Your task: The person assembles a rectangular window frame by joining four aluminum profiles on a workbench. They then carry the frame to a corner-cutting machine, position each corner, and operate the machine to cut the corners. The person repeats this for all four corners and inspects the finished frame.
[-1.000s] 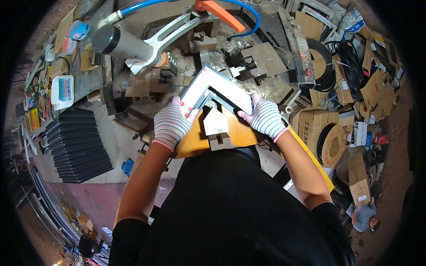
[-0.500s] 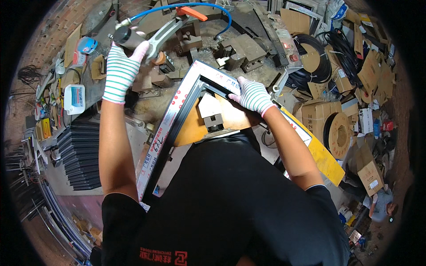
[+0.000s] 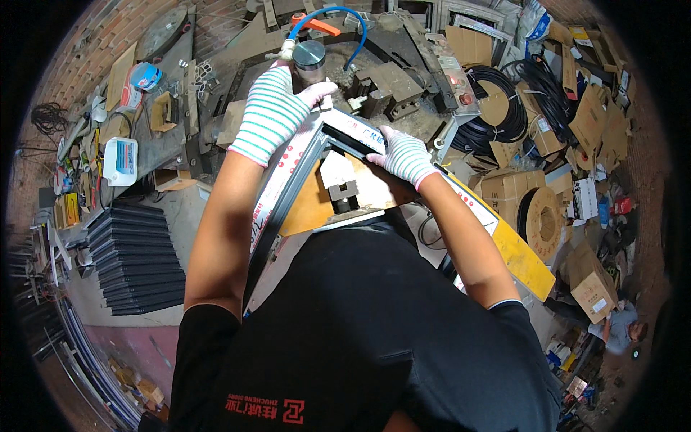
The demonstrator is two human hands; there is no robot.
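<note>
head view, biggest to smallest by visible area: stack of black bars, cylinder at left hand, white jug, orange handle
1. Stack of black bars, clearly largest
2. Cylinder and white jug: too alike to rank; the left hand covers part of the cylinder
3. Orange handle, smallest

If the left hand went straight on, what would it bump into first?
The left hand would probably meet the grey-topped cylinder it seems to grip, then perhaps the pale hose fitting; depth is unclear.
</note>
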